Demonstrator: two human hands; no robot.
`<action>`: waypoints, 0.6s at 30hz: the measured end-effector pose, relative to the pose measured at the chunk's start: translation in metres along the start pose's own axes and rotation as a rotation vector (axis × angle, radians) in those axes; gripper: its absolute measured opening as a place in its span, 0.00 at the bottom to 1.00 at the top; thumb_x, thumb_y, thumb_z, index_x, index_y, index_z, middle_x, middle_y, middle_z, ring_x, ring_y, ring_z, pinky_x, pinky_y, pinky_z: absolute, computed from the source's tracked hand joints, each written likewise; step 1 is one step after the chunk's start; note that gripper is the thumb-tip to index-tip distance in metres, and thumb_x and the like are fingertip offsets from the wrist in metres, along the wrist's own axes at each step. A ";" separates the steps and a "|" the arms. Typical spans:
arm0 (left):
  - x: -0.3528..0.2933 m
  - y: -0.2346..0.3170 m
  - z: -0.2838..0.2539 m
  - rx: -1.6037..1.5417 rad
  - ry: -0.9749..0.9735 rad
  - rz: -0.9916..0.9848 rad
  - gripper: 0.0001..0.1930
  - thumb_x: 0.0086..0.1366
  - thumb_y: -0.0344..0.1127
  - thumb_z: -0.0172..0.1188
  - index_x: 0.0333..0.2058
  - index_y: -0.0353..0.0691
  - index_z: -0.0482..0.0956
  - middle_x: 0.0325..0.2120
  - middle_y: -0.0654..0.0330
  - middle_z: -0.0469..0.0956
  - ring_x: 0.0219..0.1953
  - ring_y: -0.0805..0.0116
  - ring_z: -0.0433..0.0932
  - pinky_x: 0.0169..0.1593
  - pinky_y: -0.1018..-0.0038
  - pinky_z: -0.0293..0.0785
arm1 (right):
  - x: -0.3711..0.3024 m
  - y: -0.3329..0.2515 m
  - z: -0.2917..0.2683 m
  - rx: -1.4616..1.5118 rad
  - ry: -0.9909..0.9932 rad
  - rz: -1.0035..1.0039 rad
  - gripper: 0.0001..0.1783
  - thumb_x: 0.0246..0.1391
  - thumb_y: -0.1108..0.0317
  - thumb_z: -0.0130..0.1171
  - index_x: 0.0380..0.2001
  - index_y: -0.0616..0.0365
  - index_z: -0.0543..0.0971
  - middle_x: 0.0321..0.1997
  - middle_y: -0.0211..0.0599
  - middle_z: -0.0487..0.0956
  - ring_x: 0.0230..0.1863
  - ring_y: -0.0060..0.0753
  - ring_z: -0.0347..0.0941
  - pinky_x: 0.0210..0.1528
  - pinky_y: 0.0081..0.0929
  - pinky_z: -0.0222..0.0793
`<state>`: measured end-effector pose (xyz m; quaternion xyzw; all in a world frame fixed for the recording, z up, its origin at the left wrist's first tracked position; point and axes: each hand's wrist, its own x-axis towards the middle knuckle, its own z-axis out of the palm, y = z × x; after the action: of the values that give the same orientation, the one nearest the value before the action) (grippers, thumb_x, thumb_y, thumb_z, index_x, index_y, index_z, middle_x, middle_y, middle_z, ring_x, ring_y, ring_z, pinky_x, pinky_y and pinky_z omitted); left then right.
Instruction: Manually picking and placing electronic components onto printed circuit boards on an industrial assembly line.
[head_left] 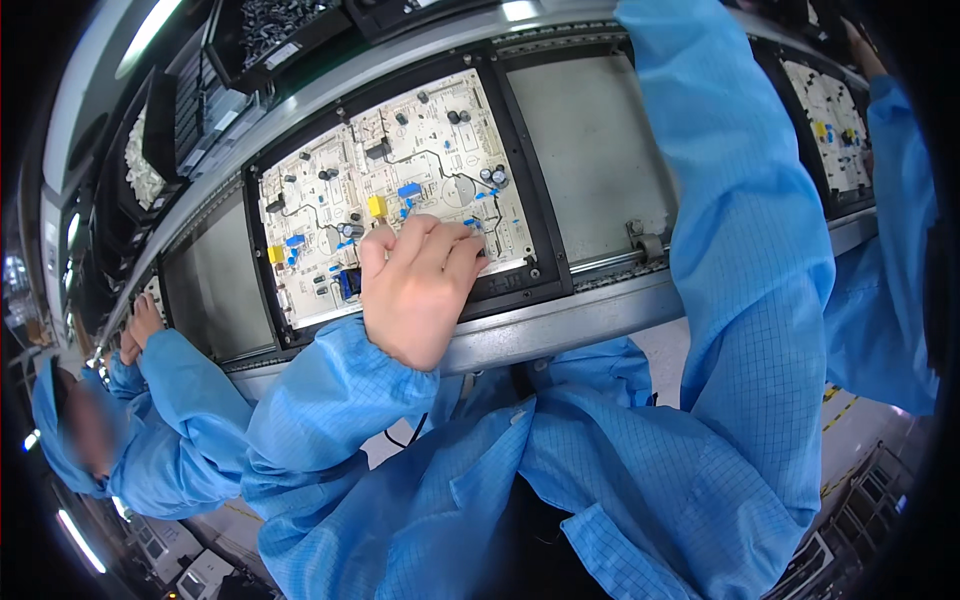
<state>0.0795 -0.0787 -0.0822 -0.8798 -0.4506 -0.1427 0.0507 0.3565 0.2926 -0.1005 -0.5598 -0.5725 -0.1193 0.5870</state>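
Observation:
My left hand [418,290] rests over the lower part of a white circuit board [445,115], back of the hand up. Its fingers are curled and drawn together, and the fingertips are partly hidden; a small dark part shows beside them. The board sits in a black frame [520,180] and carries a yellow block [377,206], a blue block [409,190] and several black capacitors. My right arm, in a blue sleeve [740,180], stretches far forward past the frame to the top edge. My right hand lies outside the picture.
The frame sits on a conveyor with a metal rail [530,335]. A black bin of small dark parts [275,30] and a bin of white parts [143,165] stand beyond it. Another person's hands [143,322] are at the left; another board [828,125] and a person's sleeve [900,130] are right.

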 end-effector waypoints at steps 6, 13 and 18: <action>0.013 -0.021 -0.028 -0.140 -0.108 0.026 0.14 0.48 0.42 0.66 0.33 0.45 0.77 0.30 0.66 0.76 0.39 0.70 0.73 0.44 0.69 0.61 | -0.014 -0.088 -0.111 0.126 -0.438 -0.078 0.13 0.39 0.73 0.65 0.32 0.59 0.76 0.35 0.40 0.73 0.32 0.28 0.72 0.33 0.25 0.69; 0.106 -0.185 -0.044 -0.492 0.389 -0.484 0.15 0.54 0.40 0.63 0.36 0.38 0.75 0.31 0.51 0.79 0.34 0.60 0.79 0.39 0.69 0.74 | -0.106 -0.209 -0.199 0.866 -0.933 0.208 0.17 0.47 0.79 0.57 0.43 0.63 0.71 0.33 0.34 0.75 0.36 0.23 0.73 0.35 0.19 0.68; 0.172 -0.302 0.044 -0.154 0.009 -0.369 0.18 0.50 0.46 0.64 0.34 0.39 0.81 0.32 0.50 0.80 0.37 0.57 0.79 0.42 0.66 0.73 | -0.142 -0.210 -0.201 0.876 -1.138 0.002 0.32 0.39 0.84 0.63 0.51 0.60 0.67 0.46 0.35 0.72 0.48 0.23 0.68 0.48 0.20 0.64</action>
<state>-0.0604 0.2423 -0.0853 -0.7829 -0.5917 -0.1877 -0.0417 0.2561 -0.0101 -0.0485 -0.2488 -0.7846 0.4322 0.3683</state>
